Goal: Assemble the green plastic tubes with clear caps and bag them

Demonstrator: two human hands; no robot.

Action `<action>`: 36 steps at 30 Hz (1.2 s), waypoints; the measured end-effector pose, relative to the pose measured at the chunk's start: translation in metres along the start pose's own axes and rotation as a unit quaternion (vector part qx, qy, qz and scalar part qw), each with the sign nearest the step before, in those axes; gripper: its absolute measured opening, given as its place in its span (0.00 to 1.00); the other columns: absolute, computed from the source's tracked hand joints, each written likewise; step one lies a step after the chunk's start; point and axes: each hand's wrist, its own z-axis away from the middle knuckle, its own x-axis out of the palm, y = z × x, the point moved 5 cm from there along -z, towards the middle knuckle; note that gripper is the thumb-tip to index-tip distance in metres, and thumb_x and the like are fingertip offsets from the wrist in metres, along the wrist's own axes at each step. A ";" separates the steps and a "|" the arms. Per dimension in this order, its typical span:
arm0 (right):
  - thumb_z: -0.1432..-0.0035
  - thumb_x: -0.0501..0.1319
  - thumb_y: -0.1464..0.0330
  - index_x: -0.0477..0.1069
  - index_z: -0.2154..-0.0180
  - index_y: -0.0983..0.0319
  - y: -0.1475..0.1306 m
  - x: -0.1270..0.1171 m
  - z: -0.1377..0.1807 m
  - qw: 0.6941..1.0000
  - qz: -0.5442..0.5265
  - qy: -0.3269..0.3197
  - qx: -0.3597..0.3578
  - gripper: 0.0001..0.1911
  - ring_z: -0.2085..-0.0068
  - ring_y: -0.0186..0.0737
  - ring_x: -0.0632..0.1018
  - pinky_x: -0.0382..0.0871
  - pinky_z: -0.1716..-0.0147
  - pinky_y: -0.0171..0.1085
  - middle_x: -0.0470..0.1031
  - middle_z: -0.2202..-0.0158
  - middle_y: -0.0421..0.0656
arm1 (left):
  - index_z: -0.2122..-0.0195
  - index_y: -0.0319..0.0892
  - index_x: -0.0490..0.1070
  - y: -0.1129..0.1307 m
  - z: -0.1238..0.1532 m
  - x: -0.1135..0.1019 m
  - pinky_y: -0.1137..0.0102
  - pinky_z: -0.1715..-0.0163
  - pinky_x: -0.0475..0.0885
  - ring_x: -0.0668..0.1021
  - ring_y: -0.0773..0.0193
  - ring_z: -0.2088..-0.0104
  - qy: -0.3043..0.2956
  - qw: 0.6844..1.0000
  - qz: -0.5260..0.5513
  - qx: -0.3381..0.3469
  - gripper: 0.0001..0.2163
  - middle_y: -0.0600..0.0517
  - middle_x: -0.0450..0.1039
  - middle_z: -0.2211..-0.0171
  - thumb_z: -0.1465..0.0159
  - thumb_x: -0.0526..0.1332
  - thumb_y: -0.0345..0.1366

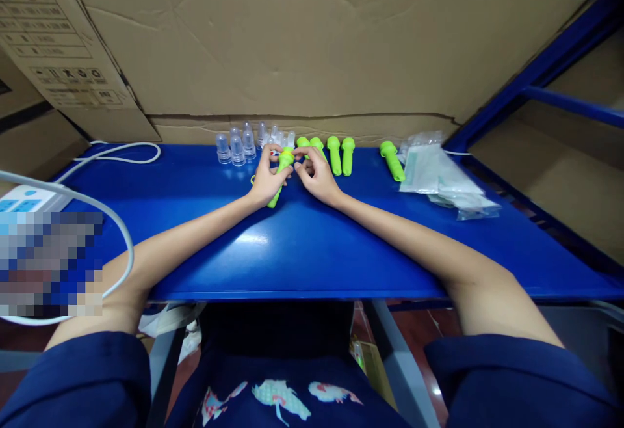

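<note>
My left hand (266,179) is closed round a lime-green plastic piece (281,169) that slants from under the palm up to the fingertips. My right hand (316,173) meets it at the top end, fingers curled and pinching there; what they pinch is too small to make out. Both hands rest on the blue table (302,246). Just behind them stand several clear plastic caps (237,147). To the right lie more green pieces (341,155), and one green piece (392,160) lies apart.
Clear plastic bags (439,174) lie at the right of the table. A white cable (121,153) and a white power strip (26,199) sit at the left. Cardboard sheets (312,38) wall off the back. A blue frame rail (546,64) rises at the right.
</note>
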 end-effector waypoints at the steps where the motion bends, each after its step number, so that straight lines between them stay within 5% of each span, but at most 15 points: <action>1: 0.32 0.56 0.59 0.69 0.44 0.55 -0.001 0.001 0.001 1.000 0.005 -0.008 -0.011 0.18 0.72 0.35 0.70 0.75 0.68 0.41 0.70 0.54 0.47 | 0.52 0.47 0.59 0.000 0.000 -0.002 0.76 0.77 0.70 0.75 0.74 0.75 0.010 1.000 0.001 0.001 0.22 0.55 0.70 0.61 0.42 0.69 0.32; 7: 0.32 0.55 0.60 0.61 0.35 0.54 -0.007 0.013 0.003 0.995 0.016 -0.087 -0.045 0.26 0.70 0.36 0.72 0.79 0.61 0.45 0.72 0.52 0.47 | 0.52 0.50 0.57 -0.001 -0.004 -0.010 0.77 0.75 0.70 0.77 0.72 0.73 0.060 0.998 0.014 0.011 0.21 0.55 0.70 0.63 0.39 0.68 0.36; 14: 0.29 0.49 0.52 0.58 0.33 0.53 -0.004 0.012 0.003 0.996 -0.018 -0.085 -0.028 0.28 0.68 0.38 0.75 0.80 0.59 0.47 0.72 0.49 0.49 | 0.51 0.49 0.61 -0.003 -0.007 -0.009 0.74 0.73 0.75 0.79 0.68 0.73 0.059 0.997 0.047 -0.016 0.11 0.57 0.72 0.70 0.31 0.60 0.41; 21: 0.30 0.46 0.46 0.57 0.32 0.53 -0.008 0.010 0.003 0.996 -0.031 -0.079 -0.017 0.32 0.69 0.38 0.77 0.79 0.59 0.47 0.73 0.46 0.49 | 0.54 0.48 0.65 0.007 -0.004 -0.011 0.72 0.63 0.76 0.81 0.66 0.64 0.067 0.997 0.021 0.034 0.13 0.54 0.75 0.66 0.34 0.65 0.44; 27: 0.34 0.56 0.51 0.54 0.30 0.55 -0.006 0.011 0.003 0.996 0.003 -0.088 -0.025 0.36 0.60 0.45 0.79 0.79 0.58 0.49 0.70 0.39 0.52 | 0.54 0.48 0.65 0.010 -0.004 -0.012 0.69 0.53 0.76 0.80 0.64 0.54 0.072 0.995 0.003 0.072 0.15 0.50 0.75 0.57 0.35 0.66 0.46; 32: 0.38 0.60 0.59 0.48 0.28 0.58 -0.005 0.010 0.002 0.994 0.051 -0.078 -0.054 0.42 0.38 0.56 0.71 0.70 0.41 0.56 0.63 0.33 0.53 | 0.54 0.46 0.68 0.006 -0.006 -0.013 0.66 0.50 0.77 0.80 0.63 0.51 0.046 0.994 0.000 0.101 0.13 0.48 0.74 0.51 0.34 0.64 0.47; 36: 0.37 0.57 0.64 0.45 0.27 0.59 -0.002 0.011 0.002 0.993 0.073 -0.077 -0.058 0.41 0.33 0.54 0.66 0.63 0.35 0.58 0.58 0.29 0.52 | 0.51 0.46 0.69 0.005 -0.008 -0.012 0.62 0.45 0.76 0.79 0.60 0.47 0.020 0.991 -0.007 0.134 0.14 0.47 0.75 0.48 0.33 0.62 0.48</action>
